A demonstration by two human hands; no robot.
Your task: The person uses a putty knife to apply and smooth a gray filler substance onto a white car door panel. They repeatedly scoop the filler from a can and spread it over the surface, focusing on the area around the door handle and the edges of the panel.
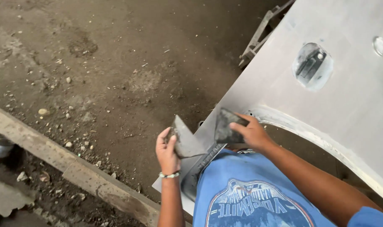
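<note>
Left hand (167, 152) fingers gripping grey scraper (185, 141); right hand (252, 133) fingers pressing dark blade (226, 126) onto grey panel (326, 101). Panel mostly coated; arch edge beside right fingers rough.

Dirt floor (115, 63) seen across left and centre, strewn with small stones (43, 112) and debris. Long wooden plank (73, 168) laid diagonally at lower left, upper end toward left edge. Paint can (0, 148) noted at far left, just beside plank. Metal frame (258, 38) seen at top, partly hidden. Blue printed T-shirt (258, 197) at bottom.
</note>
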